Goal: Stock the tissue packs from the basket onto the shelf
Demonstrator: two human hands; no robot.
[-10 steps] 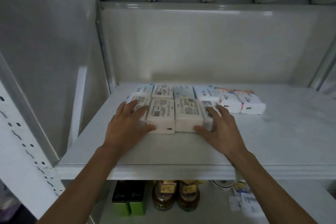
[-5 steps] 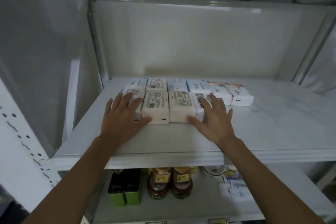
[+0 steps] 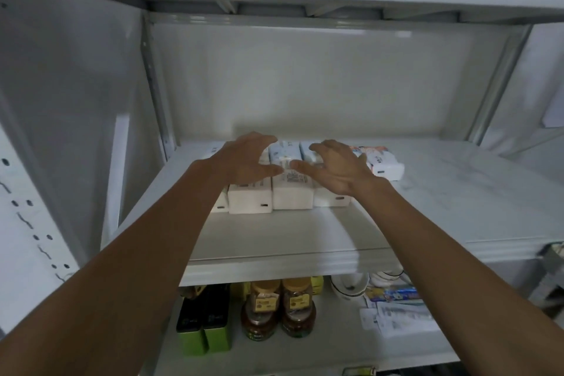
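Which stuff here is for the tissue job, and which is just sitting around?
For the job:
- tissue packs, in rows
- shelf holding them
- left hand and right hand, open above the packs

Just sitting around, on the shelf below:
- two amber jars
- green tins
- white bowls
- paper packets
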